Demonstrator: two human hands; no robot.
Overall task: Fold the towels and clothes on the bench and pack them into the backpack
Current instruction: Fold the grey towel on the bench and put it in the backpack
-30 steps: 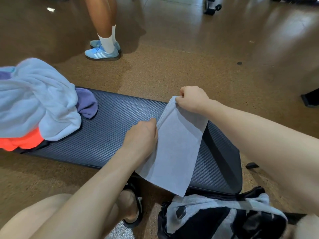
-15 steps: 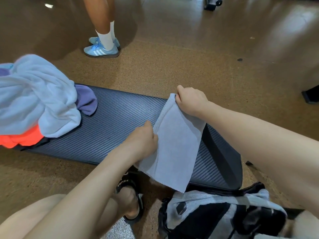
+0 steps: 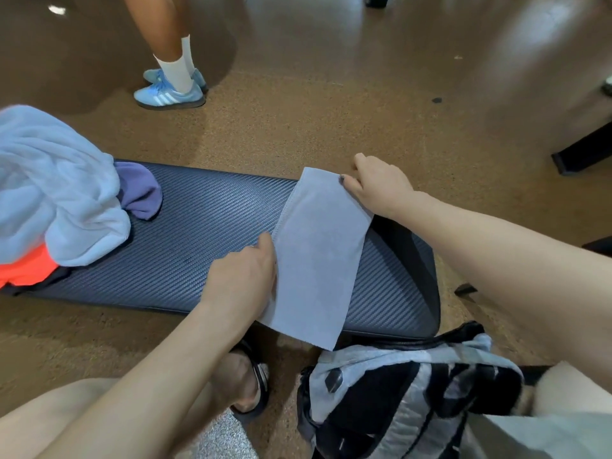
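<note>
A folded grey towel (image 3: 318, 256) lies as a narrow strip across the dark ribbed bench (image 3: 198, 226), its near end hanging over the front edge. My left hand (image 3: 241, 279) holds the towel's left edge near the middle, with its fingertips hidden by the cloth. My right hand (image 3: 377, 183) pinches the far right corner, thumb on top. A grey and black backpack (image 3: 407, 392) sits on the floor just below the bench, by my right knee. On the bench's left end, a pile holds a light blue towel (image 3: 56, 187), a purple garment (image 3: 139, 190) and an orange garment (image 3: 23, 270).
Another person's legs in blue sneakers (image 3: 169, 94) stand on the brown floor beyond the bench. A dark piece of equipment (image 3: 583, 150) sits at the right edge. My sandalled foot (image 3: 245, 382) is under the bench's front edge.
The towel was held up and slack between my hands; now it lies flat on the bench. My right hand has moved farther away, to the bench's back edge.
</note>
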